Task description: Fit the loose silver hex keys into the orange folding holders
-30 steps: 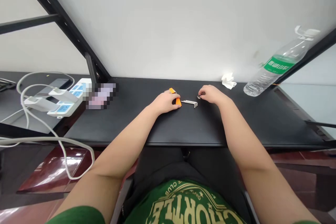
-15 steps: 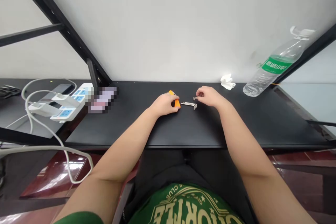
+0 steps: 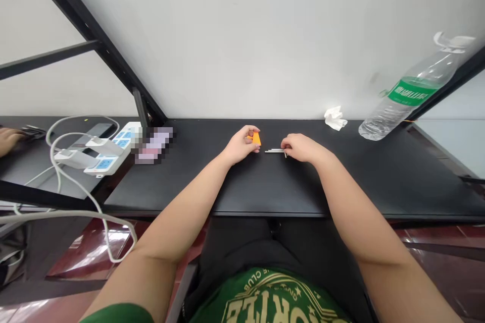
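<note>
My left hand point(image 3: 242, 142) is closed around an orange plastic holder point(image 3: 256, 139), which stands tilted between the thumb and fingers. Just right of it, a few silvery L-shaped hex keys point(image 3: 273, 151) lie side by side on the black desk, long arms pointing left. My right hand point(image 3: 298, 147) pinches at their bent right ends, its fingertips covering part of them. How many keys the fingers grip is hidden.
A white power strip point(image 3: 120, 145) with plugs and cables sits at left, near a blurred-out phone-like item point(image 3: 154, 145). A crumpled tissue point(image 3: 335, 118) and a clear bottle point(image 3: 403, 96) stand by the wall. Another person's hand point(image 3: 6, 140) shows at far left.
My right hand has come nearer and down onto the bent ends of the hex keys. The orange holder has turned in my left hand. Another person's hand has appeared at far left.
</note>
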### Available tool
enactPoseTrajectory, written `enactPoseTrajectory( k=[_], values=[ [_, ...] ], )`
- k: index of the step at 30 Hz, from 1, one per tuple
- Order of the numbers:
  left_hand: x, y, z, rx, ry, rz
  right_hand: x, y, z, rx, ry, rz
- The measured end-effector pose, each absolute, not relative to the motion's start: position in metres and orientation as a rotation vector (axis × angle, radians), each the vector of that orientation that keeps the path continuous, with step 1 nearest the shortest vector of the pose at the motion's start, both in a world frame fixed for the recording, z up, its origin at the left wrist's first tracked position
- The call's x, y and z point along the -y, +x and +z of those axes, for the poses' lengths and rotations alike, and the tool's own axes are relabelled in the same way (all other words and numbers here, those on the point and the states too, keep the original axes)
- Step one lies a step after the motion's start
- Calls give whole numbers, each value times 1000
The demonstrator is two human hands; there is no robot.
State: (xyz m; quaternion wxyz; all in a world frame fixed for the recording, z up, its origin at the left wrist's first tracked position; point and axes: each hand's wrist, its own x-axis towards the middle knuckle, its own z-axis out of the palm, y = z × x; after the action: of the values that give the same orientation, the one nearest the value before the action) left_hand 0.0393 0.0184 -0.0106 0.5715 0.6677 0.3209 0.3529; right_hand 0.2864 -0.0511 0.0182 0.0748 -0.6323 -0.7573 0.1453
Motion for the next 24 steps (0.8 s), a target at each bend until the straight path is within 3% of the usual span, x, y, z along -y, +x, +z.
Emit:
enactPoseTrajectory(
  k=[3, 16, 24],
  values=[
    [-16, 40, -5, -785, 1428, 832, 50, 290, 16, 2231, -1981, 537],
    [-16, 36, -2, -749, 1338, 807, 58, 257, 20, 2388, -1928, 387],
    [-20, 34, -6, -615, 1347, 884, 58, 273, 21, 1975, -1469, 675]
  ],
)
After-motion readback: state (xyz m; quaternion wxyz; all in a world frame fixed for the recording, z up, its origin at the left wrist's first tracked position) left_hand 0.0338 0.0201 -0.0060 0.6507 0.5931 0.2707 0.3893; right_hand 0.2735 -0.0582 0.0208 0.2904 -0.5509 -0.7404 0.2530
